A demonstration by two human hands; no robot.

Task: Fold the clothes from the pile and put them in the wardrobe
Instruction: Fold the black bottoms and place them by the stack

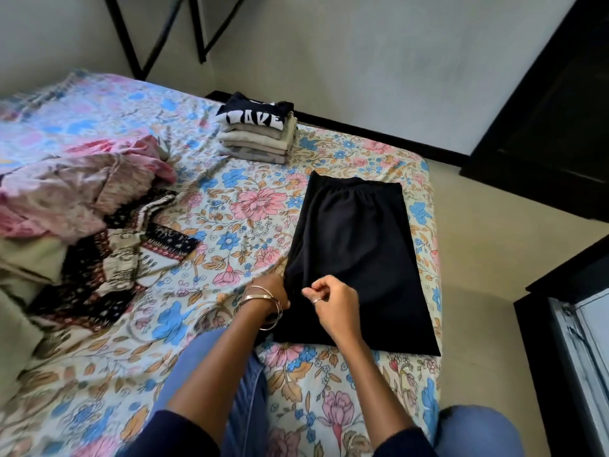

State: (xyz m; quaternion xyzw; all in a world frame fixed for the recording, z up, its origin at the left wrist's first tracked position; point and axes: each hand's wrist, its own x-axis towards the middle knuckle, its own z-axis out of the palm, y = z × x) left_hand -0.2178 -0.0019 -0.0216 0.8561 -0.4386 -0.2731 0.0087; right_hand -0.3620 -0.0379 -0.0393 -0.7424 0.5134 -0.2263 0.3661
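Clearly, the black garment [356, 258] is laid flat on the floral bedsheet [230, 206], its gathered waistband at the far end and its near end by the hands. Its left edge is pinched by the right hand [333, 301], thumb and forefinger closed on a small tuck of cloth. The left hand [273, 291], bangled at the wrist, is pressed against the same edge; whether cloth is held in it cannot be told, since the fingers are hidden.

The fabric is judged light, soft and limp, likely to sag and slide on itself, so it is best taken at an edge or corner with both hands and kept taut while folded. A folded stack [257, 133] is set further up the bed, and the unfolded pile [82, 199] is heaped at the left.
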